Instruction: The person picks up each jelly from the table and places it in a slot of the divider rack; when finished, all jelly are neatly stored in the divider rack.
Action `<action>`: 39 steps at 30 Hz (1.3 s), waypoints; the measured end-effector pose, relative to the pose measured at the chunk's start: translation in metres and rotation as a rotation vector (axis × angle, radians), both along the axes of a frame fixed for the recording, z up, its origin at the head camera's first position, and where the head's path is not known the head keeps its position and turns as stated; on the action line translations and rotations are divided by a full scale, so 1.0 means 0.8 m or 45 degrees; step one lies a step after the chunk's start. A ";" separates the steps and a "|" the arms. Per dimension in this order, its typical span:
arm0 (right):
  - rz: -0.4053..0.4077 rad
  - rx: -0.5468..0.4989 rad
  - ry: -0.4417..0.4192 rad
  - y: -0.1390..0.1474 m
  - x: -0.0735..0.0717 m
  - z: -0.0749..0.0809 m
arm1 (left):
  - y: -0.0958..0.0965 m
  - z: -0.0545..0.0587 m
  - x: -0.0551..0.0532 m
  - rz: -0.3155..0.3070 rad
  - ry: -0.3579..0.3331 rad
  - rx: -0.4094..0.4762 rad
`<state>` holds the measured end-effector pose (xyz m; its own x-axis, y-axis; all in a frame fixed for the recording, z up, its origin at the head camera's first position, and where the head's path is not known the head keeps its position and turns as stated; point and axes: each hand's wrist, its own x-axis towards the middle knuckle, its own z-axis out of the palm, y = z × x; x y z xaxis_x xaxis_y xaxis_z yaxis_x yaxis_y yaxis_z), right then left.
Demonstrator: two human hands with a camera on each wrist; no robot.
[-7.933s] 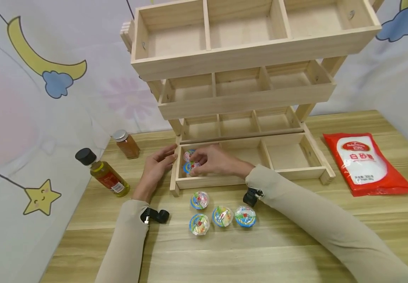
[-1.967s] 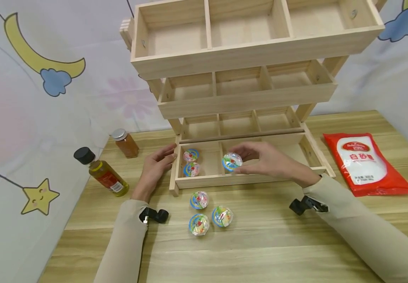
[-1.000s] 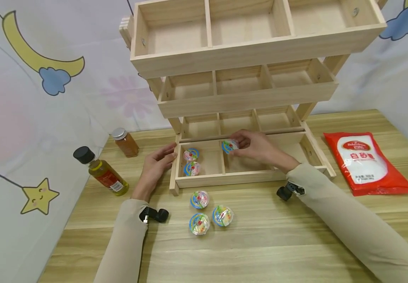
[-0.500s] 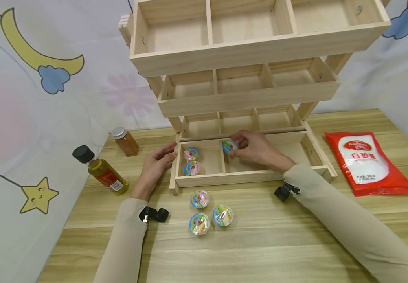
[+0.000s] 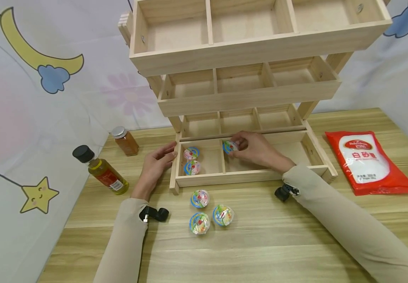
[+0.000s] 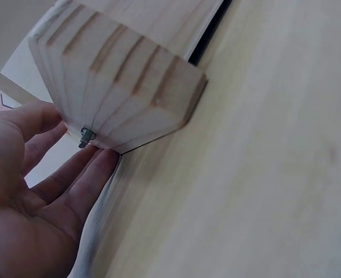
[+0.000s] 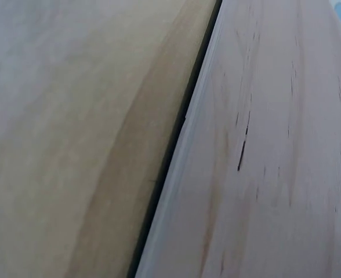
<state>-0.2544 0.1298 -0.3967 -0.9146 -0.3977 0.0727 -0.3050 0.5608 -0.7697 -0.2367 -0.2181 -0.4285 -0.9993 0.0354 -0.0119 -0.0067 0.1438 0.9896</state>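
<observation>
Moved cup [image 5: 229, 147] back since two seconds ago, to the rear left of the bottom middle bin [image 5: 233, 166], near frame centre, pinched in right hand [image 5: 257, 150]. Best to seat it flat before letting go, touching rack [image 5: 246, 101] lightly with loosely straight fingers of left hand [image 5: 153, 168].

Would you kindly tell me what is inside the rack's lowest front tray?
Two cups sit in the left compartment; the right hand holds a third cup in the next one. Whatever lies under that hand is hidden.

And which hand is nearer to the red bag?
Right hand: it holds a cup in the bottom tray, left of the bag; the left hand is farther, by the tray's left end.
</observation>
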 end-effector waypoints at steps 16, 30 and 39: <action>0.022 0.104 0.082 -0.003 0.001 -0.002 | -0.001 0.001 0.000 -0.001 0.001 -0.003; 0.023 0.143 0.080 0.002 0.004 0.001 | 0.001 0.000 0.001 0.000 0.005 0.005; -0.019 0.160 0.191 0.009 0.019 0.019 | -0.001 0.001 0.002 -0.003 0.006 -0.019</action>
